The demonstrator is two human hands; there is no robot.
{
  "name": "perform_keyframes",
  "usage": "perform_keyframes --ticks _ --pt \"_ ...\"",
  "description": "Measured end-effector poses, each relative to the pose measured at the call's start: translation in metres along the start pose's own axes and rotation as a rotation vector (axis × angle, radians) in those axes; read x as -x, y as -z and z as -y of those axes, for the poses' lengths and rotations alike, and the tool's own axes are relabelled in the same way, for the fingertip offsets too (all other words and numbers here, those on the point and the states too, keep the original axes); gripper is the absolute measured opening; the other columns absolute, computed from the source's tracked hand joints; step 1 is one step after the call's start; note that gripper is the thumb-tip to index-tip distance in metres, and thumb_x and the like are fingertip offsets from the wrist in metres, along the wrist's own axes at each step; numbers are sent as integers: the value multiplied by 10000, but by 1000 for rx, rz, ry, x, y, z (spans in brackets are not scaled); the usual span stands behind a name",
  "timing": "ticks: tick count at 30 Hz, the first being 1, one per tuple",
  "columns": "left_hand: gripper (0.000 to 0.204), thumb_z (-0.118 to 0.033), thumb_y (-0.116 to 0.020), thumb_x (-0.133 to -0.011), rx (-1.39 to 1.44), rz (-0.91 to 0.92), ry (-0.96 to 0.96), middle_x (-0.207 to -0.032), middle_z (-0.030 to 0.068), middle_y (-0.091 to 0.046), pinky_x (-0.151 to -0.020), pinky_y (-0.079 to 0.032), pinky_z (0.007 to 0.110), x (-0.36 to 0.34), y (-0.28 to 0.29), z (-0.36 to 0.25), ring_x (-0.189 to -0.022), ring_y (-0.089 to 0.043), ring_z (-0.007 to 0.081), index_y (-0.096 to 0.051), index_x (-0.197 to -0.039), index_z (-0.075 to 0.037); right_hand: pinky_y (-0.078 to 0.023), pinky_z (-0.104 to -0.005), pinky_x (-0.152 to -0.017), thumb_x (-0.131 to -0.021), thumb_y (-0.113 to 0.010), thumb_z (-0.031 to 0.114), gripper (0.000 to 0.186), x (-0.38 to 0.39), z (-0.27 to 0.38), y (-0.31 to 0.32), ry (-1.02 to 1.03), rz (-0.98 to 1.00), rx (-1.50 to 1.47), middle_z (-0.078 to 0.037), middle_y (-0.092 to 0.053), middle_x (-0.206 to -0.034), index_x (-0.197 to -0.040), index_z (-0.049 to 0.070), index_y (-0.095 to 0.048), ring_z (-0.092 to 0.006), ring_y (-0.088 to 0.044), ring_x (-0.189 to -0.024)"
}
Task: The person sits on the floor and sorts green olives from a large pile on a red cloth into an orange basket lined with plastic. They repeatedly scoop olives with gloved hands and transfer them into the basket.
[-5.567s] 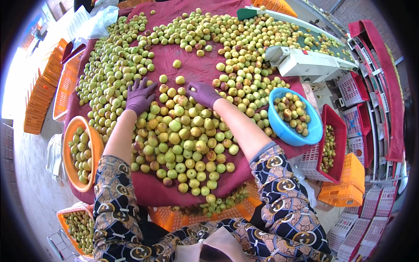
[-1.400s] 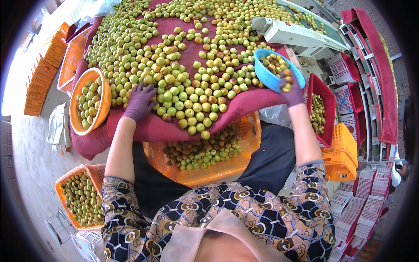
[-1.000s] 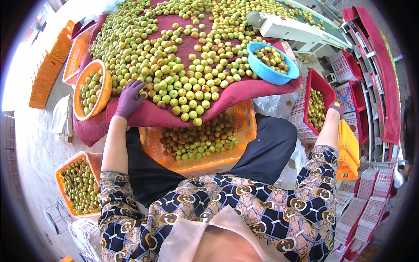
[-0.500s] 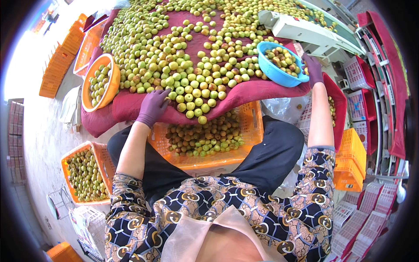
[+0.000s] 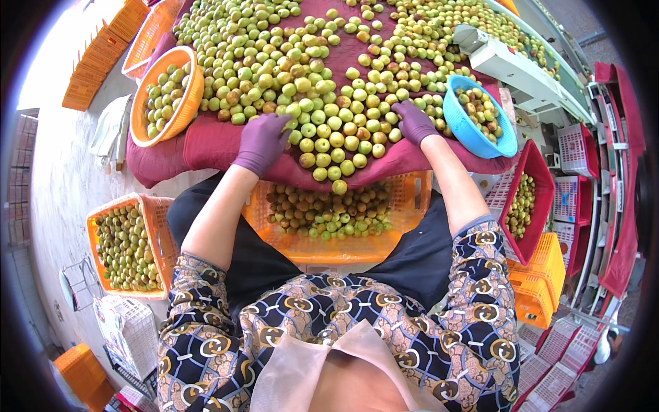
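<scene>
A heap of round green and brown-flecked jujubes (image 5: 322,130) covers the maroon cloth (image 5: 213,141) in front of me. My left hand (image 5: 264,143), in a purple glove, is at the left side of the near jujubes, its fingers stretched to touch them. At their right side my right hand (image 5: 414,122), gloved alike, rests with its fingers spread among the fruit; no held jujube shows. To the right of it stands a blue basin (image 5: 511,141) with browner jujubes inside. An orange basin (image 5: 141,127) with greener ones sits at the left.
Between my knees is an orange crate (image 5: 322,250) of brownish jujubes. Another orange crate (image 5: 165,233) of them stands at lower left. A red-lined crate (image 5: 539,182) holds more at the right. A white machine (image 5: 508,72) stands at far right, with stacked yellow crates (image 5: 549,268) below.
My right hand has left the blue basin and moved left to the jujubes on the cloth. My left hand has shifted slightly right onto the fruit. The whole view has shifted a little.
</scene>
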State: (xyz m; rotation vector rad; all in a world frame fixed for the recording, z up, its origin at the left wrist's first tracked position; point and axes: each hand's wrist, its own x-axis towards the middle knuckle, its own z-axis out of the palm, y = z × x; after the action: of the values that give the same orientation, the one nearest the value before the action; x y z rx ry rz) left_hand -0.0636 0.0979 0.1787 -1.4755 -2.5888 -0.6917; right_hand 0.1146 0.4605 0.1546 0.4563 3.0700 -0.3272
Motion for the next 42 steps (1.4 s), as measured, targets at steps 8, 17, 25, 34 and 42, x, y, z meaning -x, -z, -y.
perform_keyframes --ticks 8,17,25,34,42 --pt "255 -250 -711 -864 -37 -136 180 -923 90 -705 -727 -557 420 -3 9 23 -851 -691 295 -715 -1099 -151 -466 -251 -597 -953 -613 322 261 38 -1 88 -401 -423 -1042 26 -650 -895 -1096 115 -682 -61 -574 -715" --pt "314 -358 -707 -857 -4 54 308 -950 110 -697 -808 -549 447 -12 -3 40 -931 -683 324 -712 -1068 -126 -575 -530 -891 -1019 -479 458 589 259 -269 156 -442 -1760 -2291 -239 -633 -1198 -1213 -93 -558 -386 -646 -1067" --pt "323 -329 -730 -844 70 213 122 -1023 85 -690 -832 -550 438 -11 11 9 -931 -676 316 -716 -1127 -173 -525 -370 -916 -914 -640 166 296 96 127 58 -31 122 -892 -100 -666 -1198 -1202 102 -670 -236 -659 -1062" --pt "184 -155 -623 -843 27 273 -337 -922 44 -665 -714 -546 405 29 -31 -40 -830 -690 259 -690 -1015 -152 -545 -438 -717 -832 -702 156 249 91 166 -46 541 41 -25 -90 -632 -1002 -1074 147 -644 -310 -654 -875" --pt "96 -164 -611 -878 94 323 -113 -866 97 -697 -698 -552 437 23 -24 -44 -805 -699 314 -673 -939 -124 -566 -435 -711 -902 -595 90 449 34 180 -11 237 -91 -21 -121 -616 -1114 -1333 206 -553 -333 -672 -883"
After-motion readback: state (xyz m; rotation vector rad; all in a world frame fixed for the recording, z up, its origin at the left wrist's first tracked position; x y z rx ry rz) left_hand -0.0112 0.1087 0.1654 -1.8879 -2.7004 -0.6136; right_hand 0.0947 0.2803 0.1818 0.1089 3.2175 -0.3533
